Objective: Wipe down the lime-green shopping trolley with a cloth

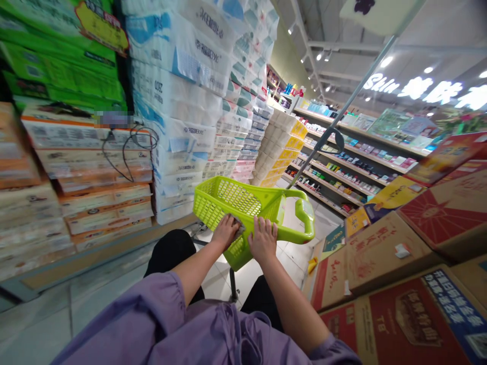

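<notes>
A lime-green plastic shopping cart with perforated sides is in front of my knees, tilted in view, its handle on the right. My left hand is at the cart's near side, fingers closed on a small crumpled grey-brown rag pressed against the plastic. Over the near rim, close to the handle end, my right hand has its fingers hooked and holds the cart. Both palms are hidden. The part of the basket interior that I see shows bare green plastic.
Tall stacks of wrapped tissue packs and green packs rise at the left. Cardboard boxes are piled closely at the right. Stocked shelves and a slanting metal pole are behind the cart. A black cable hangs by the tissue packs.
</notes>
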Tool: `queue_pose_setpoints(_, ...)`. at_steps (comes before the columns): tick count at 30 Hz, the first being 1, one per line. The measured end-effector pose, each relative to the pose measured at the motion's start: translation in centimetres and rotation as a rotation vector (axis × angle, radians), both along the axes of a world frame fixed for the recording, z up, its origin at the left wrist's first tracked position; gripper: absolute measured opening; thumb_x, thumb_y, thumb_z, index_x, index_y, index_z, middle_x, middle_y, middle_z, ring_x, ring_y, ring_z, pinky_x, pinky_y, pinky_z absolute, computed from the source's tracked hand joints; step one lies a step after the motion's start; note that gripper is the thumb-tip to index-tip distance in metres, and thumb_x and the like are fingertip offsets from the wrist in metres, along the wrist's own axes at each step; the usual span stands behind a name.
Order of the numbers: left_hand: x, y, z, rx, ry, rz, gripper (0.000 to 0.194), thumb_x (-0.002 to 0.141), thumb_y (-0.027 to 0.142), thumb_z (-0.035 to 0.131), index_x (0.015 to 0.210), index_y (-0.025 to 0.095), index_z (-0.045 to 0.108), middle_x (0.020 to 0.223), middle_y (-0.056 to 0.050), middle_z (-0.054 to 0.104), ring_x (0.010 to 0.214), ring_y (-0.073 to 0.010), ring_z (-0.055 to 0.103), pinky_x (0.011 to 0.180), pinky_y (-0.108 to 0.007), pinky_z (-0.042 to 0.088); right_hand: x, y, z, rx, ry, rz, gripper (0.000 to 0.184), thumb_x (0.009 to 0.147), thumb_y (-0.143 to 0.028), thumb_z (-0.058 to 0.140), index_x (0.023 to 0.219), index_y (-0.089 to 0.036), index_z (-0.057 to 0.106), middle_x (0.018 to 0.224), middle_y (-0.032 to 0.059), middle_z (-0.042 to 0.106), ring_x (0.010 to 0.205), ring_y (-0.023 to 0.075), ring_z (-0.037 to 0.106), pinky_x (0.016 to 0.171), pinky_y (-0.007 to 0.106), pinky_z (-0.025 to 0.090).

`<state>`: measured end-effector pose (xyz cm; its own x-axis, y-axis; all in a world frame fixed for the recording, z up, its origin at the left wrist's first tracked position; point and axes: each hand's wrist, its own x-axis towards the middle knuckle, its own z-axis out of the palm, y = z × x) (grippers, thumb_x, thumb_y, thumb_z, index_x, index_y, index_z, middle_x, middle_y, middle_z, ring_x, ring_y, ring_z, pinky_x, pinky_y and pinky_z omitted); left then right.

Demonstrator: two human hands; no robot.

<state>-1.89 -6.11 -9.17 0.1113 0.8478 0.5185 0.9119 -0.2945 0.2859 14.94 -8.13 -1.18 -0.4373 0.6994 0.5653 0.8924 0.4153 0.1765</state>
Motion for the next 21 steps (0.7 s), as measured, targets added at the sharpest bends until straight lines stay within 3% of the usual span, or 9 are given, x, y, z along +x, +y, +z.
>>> queue_pose_setpoints(4,0.9,-1.0,-1.1,-0.005,0.16,-0.233,0.028,0.086,0.02,0.054,0.109,0.031,0.065,0.129,-0.006,0.051,0.137,-0.0306,0.027,0.11,-0.053,0.028,-0.4,0.0,-0.4,0.008,0.025,-0.004,0.05,0.085,-0.022,0.049,0.134,-0.011,0.05,0.132,0.0141,0.054,0.123,0.0303,0.037,0.109,0.047,0.016)
queue_pose_setpoints(6,0.5,-1.0,-1.2,-0.006,0.205,-0.286,0.03,0.085,0.02,0.055,0.111,0.034,0.065,0.131,-0.004,0.05,0.136,-0.0285,0.03,0.112,-0.053,0.025,-0.3,0.2,-0.6,0.017,0.032,0.004,0.049,0.085,-0.021,0.048,0.133,-0.011,0.05,0.131,0.0134,0.055,0.123,0.0297,0.037,0.108,0.047,0.016)
queue_pose_setpoints(9,-1.0,0.0,-0.4,-0.013,0.133,-0.163,0.031,0.086,0.019,0.054,0.11,0.035,0.064,0.127,-0.003,0.053,0.129,-0.025,0.039,0.112,-0.051,0.026,-0.2,0.4,-0.7,0.021,0.044,0.005,0.047,0.086,-0.02,0.047,0.132,-0.012,0.052,0.128,0.0134,0.056,0.121,0.0291,0.039,0.106,0.046,0.019)
queue_pose_setpoints(13,-2.0,0.5,0.6,0.001,-0.016,0.067,0.029,0.089,0.019,0.047,0.111,0.027,0.064,0.123,-0.01,0.053,0.125,-0.0274,0.041,0.108,-0.052,0.031,-0.5,0.5,-0.8,0.03,0.06,-0.014,0.043,0.086,-0.02,0.046,0.128,-0.013,0.054,0.125,0.0143,0.057,0.118,0.0292,0.04,0.104,0.046,0.019)
queue_pose_setpoints(18,-1.1,-0.3,0.3,-0.037,-0.124,-0.054,0.025,0.083,0.018,0.055,0.102,0.03,0.066,0.115,-0.003,0.059,0.118,-0.0202,0.048,0.101,-0.036,0.041,-0.6,0.3,-1.0,0.045,0.065,-0.027,0.042,0.086,-0.021,0.047,0.127,-0.013,0.055,0.125,0.0145,0.056,0.118,0.0297,0.039,0.103,0.047,0.019)
queue_pose_setpoints(21,-2.1,0.6,0.8,-0.033,-0.296,0.072,0.019,0.086,0.019,0.049,0.096,0.024,0.064,0.099,-0.003,0.064,0.099,-0.0178,0.057,0.091,-0.032,0.046,-0.3,0.1,-1.1,0.063,0.055,-0.018,0.043,0.085,-0.02,0.048,0.127,-0.013,0.055,0.125,0.0139,0.057,0.117,0.0295,0.04,0.103,0.046,0.019)
